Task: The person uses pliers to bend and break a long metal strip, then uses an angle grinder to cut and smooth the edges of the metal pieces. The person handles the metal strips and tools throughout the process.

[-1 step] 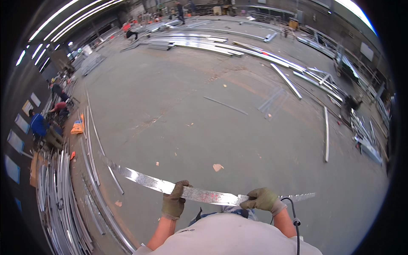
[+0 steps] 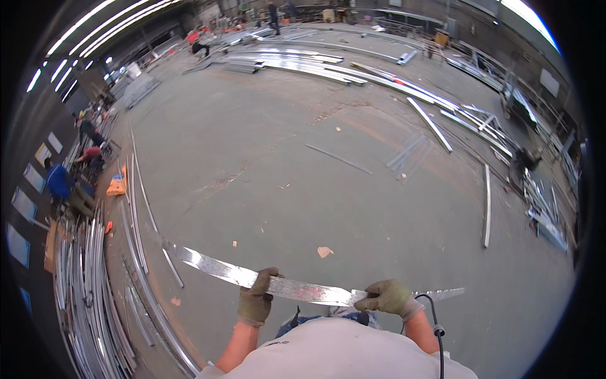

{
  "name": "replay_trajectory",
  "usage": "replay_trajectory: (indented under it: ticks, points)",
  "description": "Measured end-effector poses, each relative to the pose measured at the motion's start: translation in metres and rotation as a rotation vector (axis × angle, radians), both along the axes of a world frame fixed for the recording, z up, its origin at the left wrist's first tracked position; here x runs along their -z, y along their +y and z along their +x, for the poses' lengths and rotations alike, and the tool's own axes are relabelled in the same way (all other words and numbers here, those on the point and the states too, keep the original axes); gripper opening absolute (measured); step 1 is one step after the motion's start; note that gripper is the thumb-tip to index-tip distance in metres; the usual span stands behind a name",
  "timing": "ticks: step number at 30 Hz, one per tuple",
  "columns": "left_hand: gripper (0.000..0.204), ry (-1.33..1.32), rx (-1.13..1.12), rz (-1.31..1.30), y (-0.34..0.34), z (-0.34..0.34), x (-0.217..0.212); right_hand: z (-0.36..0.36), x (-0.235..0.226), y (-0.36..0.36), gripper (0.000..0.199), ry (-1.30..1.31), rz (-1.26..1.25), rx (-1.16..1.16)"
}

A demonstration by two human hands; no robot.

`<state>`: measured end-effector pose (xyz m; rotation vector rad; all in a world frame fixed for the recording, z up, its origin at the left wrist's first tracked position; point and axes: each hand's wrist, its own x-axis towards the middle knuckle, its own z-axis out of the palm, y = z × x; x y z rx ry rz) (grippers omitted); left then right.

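Observation:
A long, shiny metal strip (image 2: pixel 309 293) with red marks near its middle lies across in front of my body. My left hand (image 2: pixel 256 298), in a worn olive glove, is closed around it left of the marks. Farther right, my right hand (image 2: pixel 386 298), gloved the same way, grips it too. The strip's left end reaches out past my left hand and blurs at its tip. Beyond my right hand runs a thinner, jagged-looking metal length (image 2: pixel 442 294); whether it is one piece with the strip, I cannot tell. The palms and most fingertips are hidden.
Bundled metal profiles (image 2: pixel 88 297) lie along the left, near an orange bag (image 2: pixel 117 184). More long profiles (image 2: pixel 303 63) are stacked at the far side. A single bar (image 2: pixel 487 205) lies at right. Co-workers (image 2: pixel 60 183) are at the left wall. A black cable (image 2: pixel 437 325) hangs by my right arm.
The view has shifted very slightly, so the room sits a little farther right. Both hands keep their grip on the metal strip.

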<state>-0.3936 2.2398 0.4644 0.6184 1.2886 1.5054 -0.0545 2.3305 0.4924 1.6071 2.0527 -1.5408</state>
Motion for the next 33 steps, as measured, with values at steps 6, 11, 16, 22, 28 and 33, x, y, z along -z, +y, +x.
replay_trajectory:
  ticks: [6,11,16,22,28,33]
  points:
    - [0.026,-0.128,-0.182,-0.002,0.093,-0.041,-0.003,-0.059,-0.016,0.128,0.048,0.053,0.023,-0.096]
    - [0.026,-0.134,-0.216,0.010,0.176,-0.079,0.011,-0.105,0.002,0.237,0.047,0.080,-0.040,-0.071]
    - [0.027,-0.099,-0.223,-0.037,0.282,-0.131,0.037,-0.168,0.017,0.344,0.038,0.018,0.047,-0.095]
    - [0.023,0.414,-0.110,0.008,0.417,-0.209,0.015,-0.236,0.002,0.488,0.039,0.033,-0.033,-0.031]
    - [0.026,-0.071,-0.176,0.033,0.550,-0.256,0.022,-0.283,0.010,0.613,0.041,0.066,0.016,-0.053]
    - [0.019,-0.092,-0.184,-0.036,0.656,-0.288,0.036,-0.326,0.025,0.729,0.032,0.119,-0.110,-0.009]
